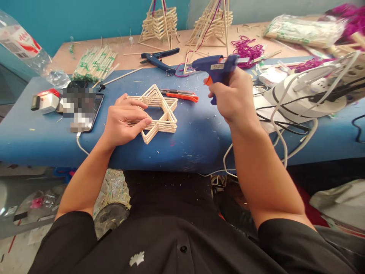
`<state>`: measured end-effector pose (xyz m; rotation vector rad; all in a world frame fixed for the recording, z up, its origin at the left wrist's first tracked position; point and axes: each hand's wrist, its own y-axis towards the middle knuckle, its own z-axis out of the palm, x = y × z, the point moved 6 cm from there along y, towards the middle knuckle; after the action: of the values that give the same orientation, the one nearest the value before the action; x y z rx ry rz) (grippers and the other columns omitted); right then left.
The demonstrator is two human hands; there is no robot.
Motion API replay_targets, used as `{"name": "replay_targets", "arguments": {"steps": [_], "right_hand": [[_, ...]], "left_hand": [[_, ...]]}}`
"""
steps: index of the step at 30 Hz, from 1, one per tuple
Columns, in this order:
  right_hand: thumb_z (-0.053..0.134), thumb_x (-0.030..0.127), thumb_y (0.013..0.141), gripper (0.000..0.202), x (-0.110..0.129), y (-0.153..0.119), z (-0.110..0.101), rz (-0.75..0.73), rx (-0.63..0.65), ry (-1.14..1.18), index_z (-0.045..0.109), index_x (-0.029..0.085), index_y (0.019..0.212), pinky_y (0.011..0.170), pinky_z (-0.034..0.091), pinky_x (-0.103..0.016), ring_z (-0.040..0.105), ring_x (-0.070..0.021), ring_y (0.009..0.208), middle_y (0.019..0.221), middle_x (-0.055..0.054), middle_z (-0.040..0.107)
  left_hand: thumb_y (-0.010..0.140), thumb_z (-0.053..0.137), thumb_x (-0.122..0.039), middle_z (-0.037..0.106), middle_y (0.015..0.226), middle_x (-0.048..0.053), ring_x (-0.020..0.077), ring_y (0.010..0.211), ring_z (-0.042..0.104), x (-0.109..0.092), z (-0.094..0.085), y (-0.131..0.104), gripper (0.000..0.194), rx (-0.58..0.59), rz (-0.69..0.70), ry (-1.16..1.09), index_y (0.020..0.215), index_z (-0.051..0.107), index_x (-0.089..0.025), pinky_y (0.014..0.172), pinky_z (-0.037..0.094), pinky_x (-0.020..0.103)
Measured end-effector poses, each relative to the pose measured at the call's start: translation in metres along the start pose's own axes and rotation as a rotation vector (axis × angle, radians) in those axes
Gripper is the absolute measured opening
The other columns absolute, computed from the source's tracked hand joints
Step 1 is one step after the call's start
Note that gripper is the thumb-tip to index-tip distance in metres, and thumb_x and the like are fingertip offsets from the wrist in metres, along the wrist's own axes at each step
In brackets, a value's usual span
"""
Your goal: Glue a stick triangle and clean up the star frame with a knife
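My right hand (235, 93) is wrapped round the handle of a blue hot glue gun (216, 64), raised over the table with its nozzle pointing left and a glue stick showing at the back. My left hand (127, 120) rests on the left side of a star-shaped frame (168, 125) of stacked wooden sticks. Its thumb and fingers close over the frame's edge, hiding that part. Just behind the frame lies an orange utility knife (182, 95).
Blue cutters (161, 61) lie farther back, near bundled sticks (94, 62). Two stick structures (159, 24) stand by the wall. A phone (97, 110) and a bottle (37, 49) are at left; purple yarn (248, 49) and a white cable-wrapped object (305, 95) at right.
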<state>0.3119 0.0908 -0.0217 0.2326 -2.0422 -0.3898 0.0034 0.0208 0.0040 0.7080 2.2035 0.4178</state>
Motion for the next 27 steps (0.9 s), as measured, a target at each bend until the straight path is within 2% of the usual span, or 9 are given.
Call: {"name": "replay_targets", "arguments": {"steps": [2, 4, 7, 10, 15, 22, 27], "right_hand": [[0.072, 0.024, 0.091, 0.005, 0.01, -0.013, -0.003, 0.136, -0.012, 0.089, 0.068, 0.022, 0.092, 0.062, 0.041, -0.038, 0.058, -0.0203, 0.075, 0.102, -0.016, 0.078], [0.073, 0.023, 0.092, 0.004, 0.023, -0.026, -0.001, 0.201, 0.03, 0.174, 0.07, 0.021, 0.09, 0.058, 0.038, -0.038, 0.054, -0.0164, 0.065, 0.098, -0.014, 0.079], [0.077, 0.032, 0.093, 0.013, 0.033, -0.042, -0.001, 0.262, 0.077, 0.278, 0.071, 0.022, 0.088, 0.053, 0.034, -0.035, 0.047, -0.0117, 0.055, 0.09, -0.01, 0.078], [0.086, 0.04, 0.087, 0.023, 0.034, -0.052, -0.003, 0.311, 0.075, 0.352, 0.074, 0.021, 0.084, 0.049, 0.033, -0.031, 0.046, -0.0093, 0.052, 0.081, -0.006, 0.076], [0.092, 0.036, 0.076, 0.023, 0.032, -0.06, -0.006, 0.333, -0.038, 0.425, 0.076, 0.019, 0.08, 0.046, 0.032, -0.027, 0.057, -0.0113, 0.055, 0.071, -0.004, 0.075], [0.094, 0.036, 0.071, 0.022, 0.03, -0.07, 0.0, 0.367, -0.015, 0.45, 0.078, 0.022, 0.076, 0.045, 0.029, -0.027, 0.062, -0.0149, 0.059, 0.066, -0.003, 0.073], [0.097, 0.045, 0.072, 0.032, 0.031, -0.069, 0.002, 0.356, 0.028, 0.438, 0.076, 0.021, 0.073, 0.044, 0.029, -0.028, 0.055, -0.0118, 0.054, 0.063, -0.002, 0.069]], "left_hand": [[0.09, 0.077, -0.041, 0.078, 0.078, 0.0, 0.0326, 0.107, 0.079, 0.0, 0.001, -0.001, 0.024, -0.004, 0.007, -0.009, 0.068, 0.078, -0.03, 0.134, 0.03, 0.069], [0.09, 0.077, -0.041, 0.078, 0.077, 0.0, 0.0326, 0.106, 0.079, 0.001, 0.001, -0.001, 0.024, -0.013, 0.017, -0.01, 0.068, 0.078, -0.031, 0.134, 0.03, 0.07], [0.092, 0.075, -0.044, 0.079, 0.074, -0.003, 0.0317, 0.106, 0.08, 0.002, 0.001, -0.002, 0.027, -0.022, 0.028, 0.023, 0.068, 0.077, -0.032, 0.134, 0.032, 0.069], [0.095, 0.071, -0.046, 0.081, 0.075, -0.006, 0.0286, 0.105, 0.081, 0.001, 0.002, -0.002, 0.029, -0.005, 0.045, 0.087, 0.068, 0.076, -0.035, 0.134, 0.036, 0.065], [0.101, 0.068, -0.047, 0.081, 0.073, -0.007, 0.0253, 0.102, 0.081, -0.003, 0.003, -0.002, 0.035, 0.031, 0.093, 0.155, 0.069, 0.075, -0.033, 0.135, 0.038, 0.063], [0.099, 0.078, -0.028, 0.082, 0.074, -0.007, 0.0248, 0.103, 0.083, -0.009, 0.001, -0.005, 0.027, -0.077, 0.243, 0.07, 0.072, 0.075, -0.028, 0.127, 0.047, 0.06], [0.092, 0.084, -0.017, 0.08, 0.072, -0.007, 0.0275, 0.1, 0.083, -0.009, 0.0, -0.007, 0.023, -0.117, 0.313, 0.012, 0.074, 0.075, -0.028, 0.121, 0.05, 0.062]]}}
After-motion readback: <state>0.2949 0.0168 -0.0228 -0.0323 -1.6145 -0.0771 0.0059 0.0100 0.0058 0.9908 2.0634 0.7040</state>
